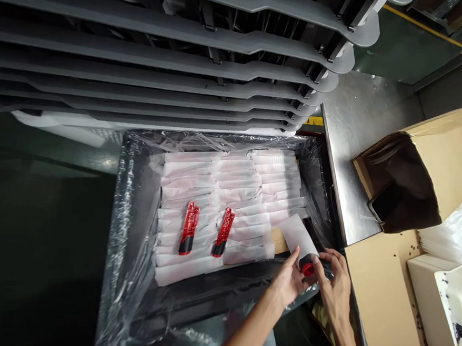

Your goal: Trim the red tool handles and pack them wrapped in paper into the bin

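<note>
My left hand [289, 280] and my right hand [335, 281] meet at the near right corner of a plastic-lined dark crate [136, 211]. Together they grip a red-and-black part [308, 268] whose upper end sits inside a white foam sleeve [297, 234]. The left fingers pinch the sleeve's lower edge; the right fingers curl round the black end. Two bare red-and-black parts [189, 227] [223, 232] lie on rows of white wrapped pieces [236, 193] filling the crate.
Stacked grey trays [191, 54] overhang the crate's far side. A steel surface [356, 148] lies right of the crate, with an open cardboard box [421, 175] on it. A stack of white sleeves [449, 234] and a white container [453, 294] stand at the lower right.
</note>
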A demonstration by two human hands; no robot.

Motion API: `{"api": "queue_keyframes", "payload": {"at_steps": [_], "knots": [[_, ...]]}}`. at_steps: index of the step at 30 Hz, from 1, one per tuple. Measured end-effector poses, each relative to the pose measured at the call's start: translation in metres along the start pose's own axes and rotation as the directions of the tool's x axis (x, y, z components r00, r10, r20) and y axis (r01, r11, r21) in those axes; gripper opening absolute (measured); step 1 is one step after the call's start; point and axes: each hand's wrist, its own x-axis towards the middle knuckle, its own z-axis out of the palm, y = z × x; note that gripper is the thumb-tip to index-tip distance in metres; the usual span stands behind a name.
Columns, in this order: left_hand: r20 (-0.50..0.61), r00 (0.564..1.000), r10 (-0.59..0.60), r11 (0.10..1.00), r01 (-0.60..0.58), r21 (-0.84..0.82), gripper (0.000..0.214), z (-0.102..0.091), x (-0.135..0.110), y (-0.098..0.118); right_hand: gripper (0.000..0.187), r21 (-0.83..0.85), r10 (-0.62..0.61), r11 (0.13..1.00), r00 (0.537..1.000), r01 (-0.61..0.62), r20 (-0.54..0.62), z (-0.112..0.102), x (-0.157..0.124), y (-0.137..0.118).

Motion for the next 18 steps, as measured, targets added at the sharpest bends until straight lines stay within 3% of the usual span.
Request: {"api": "queue_keyframes", "payload": {"at_steps": [3, 7, 13, 18], "knots": [[0.012, 1.0, -0.017, 0.999, 0.017, 0.027, 0.034, -0.003, -0.003, 0.001, 0.045, -0.055, -0.009, 0.998, 0.998, 0.012, 0.056, 0.002, 0.012, -0.001], [0.058, 0.996, -0.072, 0.994, 0.067, 0.084, 0.036, -0.006, -0.012, 0.006, 0.038, -0.106, -0.112, 0.987, 0.988, 0.123, 0.111, -0.002, 0.014, 0.001], [0.239, 0.942, -0.236, 0.968, 0.207, 0.14, 0.074, -0.012, -0.025, 0.016, 0.027, -0.156, -0.344, 0.91, 0.91, 0.383, 0.229, -0.028, 0.007, -0.008], [0.129, 0.972, -0.195, 0.978, 0.183, 0.104, 0.067, -0.013, -0.018, 0.02, 0.026, -0.105, -0.348, 0.917, 0.901, 0.384, 0.258, -0.038, -0.002, -0.024]]}}
